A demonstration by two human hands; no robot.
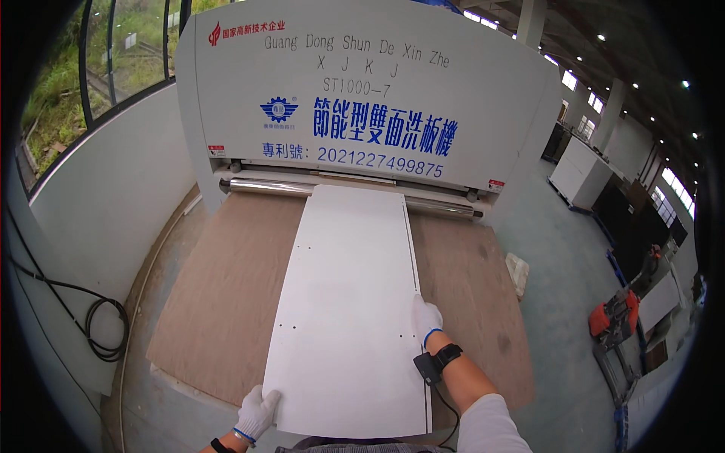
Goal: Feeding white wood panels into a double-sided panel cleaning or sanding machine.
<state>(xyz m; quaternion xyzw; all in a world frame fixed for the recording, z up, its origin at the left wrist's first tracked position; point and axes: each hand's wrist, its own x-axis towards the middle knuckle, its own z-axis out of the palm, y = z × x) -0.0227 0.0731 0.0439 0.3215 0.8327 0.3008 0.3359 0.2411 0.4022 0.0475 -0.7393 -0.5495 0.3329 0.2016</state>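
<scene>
A long white panel [343, 302] lies lengthwise before me, with small drilled holes and a dark groove along its right edge. Its far end reaches the shiny metal roller [268, 186] at the front of a big white machine [362, 90]. My left hand [259, 411], in a white glove, is closed on the panel's near left edge, thumb on top. Farther along, my right hand [428, 315], gloved too, grips the right edge; its fingers are partly hidden. Beneath the panel is a brown wooden board [226, 294].
A coiled black cable [106, 328] hangs by the wall on the left, under the windows. At the right, a red pallet jack [613, 317] stands on the grey floor [563, 302]. Stacked boards [630, 208] and a white cabinet-like block [580, 177] are farther back.
</scene>
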